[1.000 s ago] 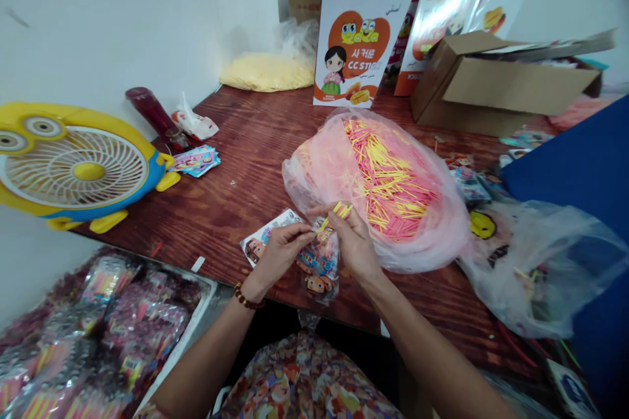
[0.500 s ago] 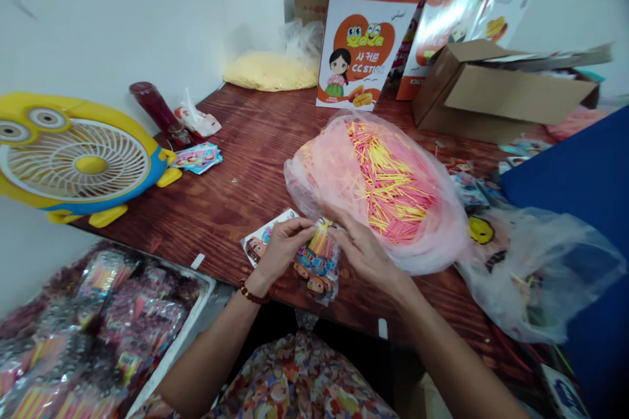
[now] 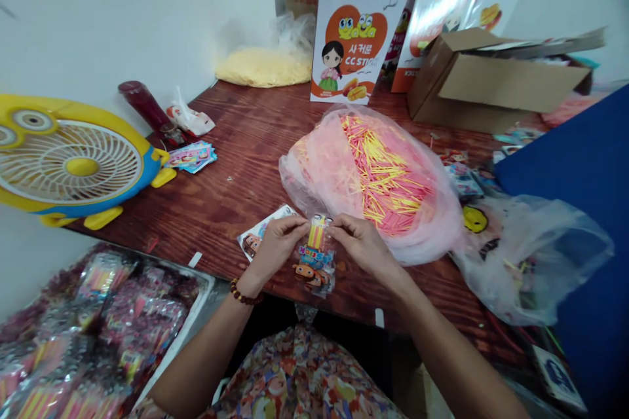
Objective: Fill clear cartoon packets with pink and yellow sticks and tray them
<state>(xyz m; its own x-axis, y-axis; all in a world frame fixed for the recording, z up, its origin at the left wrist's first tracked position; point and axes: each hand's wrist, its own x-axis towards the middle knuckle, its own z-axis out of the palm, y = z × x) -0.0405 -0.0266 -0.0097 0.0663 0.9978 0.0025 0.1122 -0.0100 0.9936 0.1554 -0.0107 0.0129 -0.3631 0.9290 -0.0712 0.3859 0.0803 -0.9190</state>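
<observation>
Between both hands is a small clear plastic packet [image 3: 317, 252] with a cartoon print and yellow and pink sticks inside. My left hand [image 3: 281, 243] pinches its upper left edge, fingers closed. On the opposite upper edge, my right hand [image 3: 362, 243] pinches with thumb and fingertips. The packet's lower end hangs over the table near its front edge. Partly behind my left hand lies a flat printed packet [image 3: 253, 239]. Just beyond my right hand sits a big translucent bag [image 3: 314, 157] full of loose pink and yellow sticks [image 3: 388, 177].
At the lower left, a white-rimmed tub [image 3: 199, 301] holds many filled packets. A yellow fan [image 3: 81, 167] stands at left, near printed sachets [image 3: 194, 156]. Tall cartons [image 3: 344, 39] and an open cardboard box [image 3: 506, 88] are at the back. A crumpled plastic bag [image 3: 555, 255] lies right.
My right hand has changed from a flatter, extended pose to a fingertip pinch on the packet's edge. The packet's top now shows more plainly between the hands. The view has shifted slightly.
</observation>
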